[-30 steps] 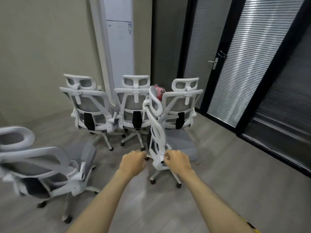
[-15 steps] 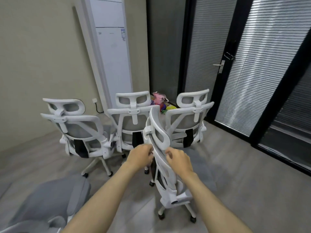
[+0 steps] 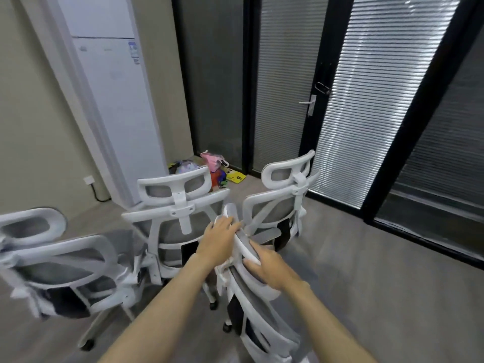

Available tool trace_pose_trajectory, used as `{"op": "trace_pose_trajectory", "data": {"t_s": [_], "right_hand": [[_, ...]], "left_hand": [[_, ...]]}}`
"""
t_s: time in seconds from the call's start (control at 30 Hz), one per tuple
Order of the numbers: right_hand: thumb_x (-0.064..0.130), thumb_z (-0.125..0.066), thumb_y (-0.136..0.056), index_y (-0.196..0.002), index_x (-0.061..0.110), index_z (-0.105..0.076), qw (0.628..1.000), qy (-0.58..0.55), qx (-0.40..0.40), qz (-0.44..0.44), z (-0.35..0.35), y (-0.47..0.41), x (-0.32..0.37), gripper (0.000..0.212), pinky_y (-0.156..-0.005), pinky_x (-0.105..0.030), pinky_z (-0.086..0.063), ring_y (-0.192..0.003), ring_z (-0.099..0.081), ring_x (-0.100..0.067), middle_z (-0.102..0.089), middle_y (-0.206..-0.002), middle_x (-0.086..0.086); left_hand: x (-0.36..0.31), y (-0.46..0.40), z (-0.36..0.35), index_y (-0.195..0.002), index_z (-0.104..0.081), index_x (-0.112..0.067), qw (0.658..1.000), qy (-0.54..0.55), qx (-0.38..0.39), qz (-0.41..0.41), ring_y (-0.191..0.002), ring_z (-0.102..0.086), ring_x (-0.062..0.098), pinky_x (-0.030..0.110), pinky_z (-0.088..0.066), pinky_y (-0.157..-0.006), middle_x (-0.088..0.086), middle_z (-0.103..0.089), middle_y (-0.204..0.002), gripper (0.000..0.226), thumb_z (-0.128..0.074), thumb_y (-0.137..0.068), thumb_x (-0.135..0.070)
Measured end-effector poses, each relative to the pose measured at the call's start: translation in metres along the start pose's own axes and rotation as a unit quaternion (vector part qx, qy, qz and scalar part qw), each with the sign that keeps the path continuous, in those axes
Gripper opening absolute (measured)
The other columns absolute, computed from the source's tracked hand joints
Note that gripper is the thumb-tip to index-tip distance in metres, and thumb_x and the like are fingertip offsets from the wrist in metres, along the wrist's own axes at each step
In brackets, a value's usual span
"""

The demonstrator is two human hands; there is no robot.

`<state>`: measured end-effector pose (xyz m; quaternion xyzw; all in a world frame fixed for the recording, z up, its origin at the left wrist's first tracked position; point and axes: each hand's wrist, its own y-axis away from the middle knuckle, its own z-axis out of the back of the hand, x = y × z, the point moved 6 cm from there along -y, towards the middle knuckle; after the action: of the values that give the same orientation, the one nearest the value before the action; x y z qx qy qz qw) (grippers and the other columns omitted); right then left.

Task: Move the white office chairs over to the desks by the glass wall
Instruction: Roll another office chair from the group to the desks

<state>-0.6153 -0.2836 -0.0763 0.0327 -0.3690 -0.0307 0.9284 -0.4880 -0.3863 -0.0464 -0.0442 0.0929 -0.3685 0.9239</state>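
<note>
A: Where is there room to roll anything?

B: The bare grey floor [image 3: 366, 271] opens out at the right and lower right of the frame, running up to the black-framed glass wall with blinds [image 3: 379, 100]. The left side is crowded: one white chair [image 3: 60, 268] at the left edge, another [image 3: 178, 221] at centre, a third [image 3: 285, 203] right of centre near the glass door, all with their backs to the camera.

A: And the chair being handled?

B: The nearest chair [image 3: 251, 305] sits at lower centre, seen edge-on, its headrest reaching up between the centre and right chairs.

A: What can't you make out?

B: Its base runs off the bottom edge; only a castor or two shows. The left chair is blurred. A heap of coloured bags [image 3: 212, 166] in the far corner is partly hidden behind the headrests, beside a tall white air conditioner [image 3: 110, 95].

A: The hands?

B: The left hand [image 3: 217, 239] lies on the left side of the headrest, fingers curled over its rim. The right hand [image 3: 269, 265] presses the other side, fingers spread along the frame. Both grasp that chair.
</note>
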Motion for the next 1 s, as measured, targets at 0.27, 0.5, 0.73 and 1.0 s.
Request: {"op": "trace_pose_trajectory", "data": {"t_s": [0.27, 0.5, 0.73, 1.0], "right_hand": [[0.064, -0.052, -0.093, -0.150, 0.046, -0.034, 0.999, 0.022, 0.006, -0.047, 0.006, -0.002, -0.020, 0.062, -0.090, -0.035, -0.053, -0.098, -0.064, -0.014, -0.067, -0.115, 0.010], [0.069, -0.055, -0.091, -0.142, 0.045, -0.047, 0.995, 0.031, -0.008, -0.093, 0.020, 0.037, -0.034, 0.057, -0.080, -0.028, -0.053, -0.094, -0.064, -0.008, -0.070, -0.108, 0.012], [0.067, -0.058, -0.088, -0.134, 0.042, -0.058, 0.992, 0.062, -0.041, -0.104, 0.026, 0.093, -0.041, 0.052, -0.083, -0.028, -0.050, -0.095, -0.064, -0.008, -0.072, -0.108, 0.013], [0.072, -0.059, -0.078, -0.118, 0.037, -0.068, 0.972, 0.056, -0.143, -0.176, 0.033, 0.218, -0.056, 0.054, -0.074, -0.024, -0.047, -0.093, -0.064, -0.010, -0.072, -0.103, 0.014]], "left_hand": [[0.029, -0.073, -0.021, -0.116, -0.066, -0.032, 0.980, -0.046, 0.032, -0.193, -0.127, -0.042, 0.020, 0.057, -0.027, -0.116, -0.007, -0.056, -0.117, 0.049, -0.075, -0.072, -0.013], [0.009, -0.080, -0.032, -0.108, -0.074, -0.040, 0.958, -0.009, 0.102, -0.267, -0.101, -0.054, 0.018, 0.038, -0.041, -0.100, -0.014, -0.068, -0.102, 0.031, -0.074, -0.079, -0.029], [-0.019, -0.039, -0.046, -0.106, -0.066, -0.050, 0.970, -0.023, 0.090, -0.226, -0.098, -0.055, 0.016, 0.042, -0.052, -0.085, -0.020, -0.064, -0.095, 0.041, -0.070, -0.073, -0.027], [-0.114, 0.045, -0.037, -0.100, -0.071, -0.038, 0.976, 0.013, 0.049, -0.213, -0.097, -0.053, 0.022, 0.034, -0.044, -0.070, -0.014, -0.066, -0.097, 0.038, -0.077, -0.068, -0.020]]}}
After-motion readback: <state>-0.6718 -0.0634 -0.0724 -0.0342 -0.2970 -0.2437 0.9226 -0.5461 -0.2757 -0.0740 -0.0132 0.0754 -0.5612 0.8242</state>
